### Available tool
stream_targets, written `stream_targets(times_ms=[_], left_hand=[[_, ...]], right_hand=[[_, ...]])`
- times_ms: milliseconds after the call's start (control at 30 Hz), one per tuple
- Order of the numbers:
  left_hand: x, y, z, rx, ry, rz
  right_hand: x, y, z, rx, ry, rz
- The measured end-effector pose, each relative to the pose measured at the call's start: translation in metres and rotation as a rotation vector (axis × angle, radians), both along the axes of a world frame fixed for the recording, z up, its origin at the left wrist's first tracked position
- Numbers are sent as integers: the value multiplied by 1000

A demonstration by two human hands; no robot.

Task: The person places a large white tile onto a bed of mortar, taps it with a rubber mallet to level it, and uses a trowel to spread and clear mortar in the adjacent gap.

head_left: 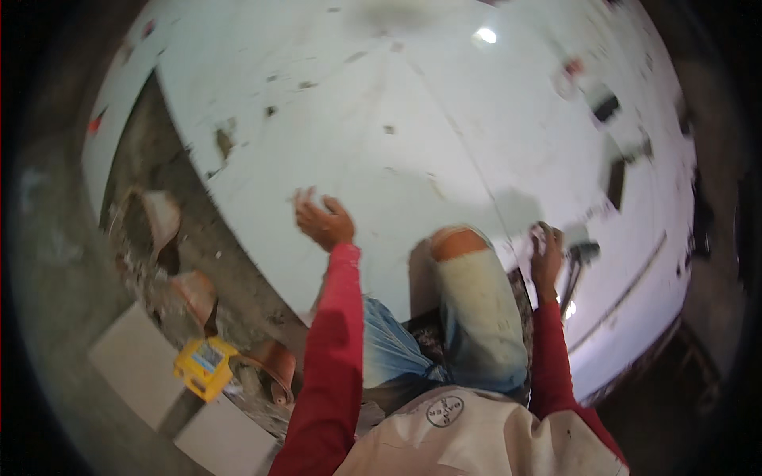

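My left hand (324, 224) is over the white tiled floor (381, 174), fingers spread and nothing in them. To the right, beyond my bent knee, my right hand (546, 258) is low over the same floor, blurred, with fingers loosely bent and a gap by the thumb. Just right of it lies a tool with a dark grey-green head (583, 252), which looks like a mallet. Its thin handle runs back beside my wrist. I see no grip on it.
On the left, a bare grey strip (190, 190) borders the tiles. Several orange-brown bowls (164, 218) lie along it. A yellow device (205, 367) rests near beige tiles (226, 436). Farther right are a dark block (606, 109), a dark flat piece (617, 184) and a thin strip (619, 293).
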State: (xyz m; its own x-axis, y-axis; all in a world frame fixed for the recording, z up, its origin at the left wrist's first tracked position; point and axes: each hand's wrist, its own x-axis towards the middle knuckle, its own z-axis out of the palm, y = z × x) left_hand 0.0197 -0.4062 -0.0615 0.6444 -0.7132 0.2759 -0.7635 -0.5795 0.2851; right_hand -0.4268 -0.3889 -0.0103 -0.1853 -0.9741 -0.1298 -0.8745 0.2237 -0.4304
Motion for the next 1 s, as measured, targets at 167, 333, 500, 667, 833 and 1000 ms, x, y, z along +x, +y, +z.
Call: stream_targets(times_ms=[167,333,500,667,833,1000], left_hand=[[9,4,12,5,36,61],[11,0,26,-23,115,92],[19,6,17,-56,154,147],[94,33,17,65,164,105],[121,51,27,192,171,199],[115,41,19,117,182,184]], right_hand=[[-8,-25,15,84,3,228],[-7,-41,5,31,36,503],[22,-80,-9,7,84,626],[252,-182,20,-209,-371,706],[531,-194,-3,129,-744,946],[676,-183,-28,-98,-508,1400]])
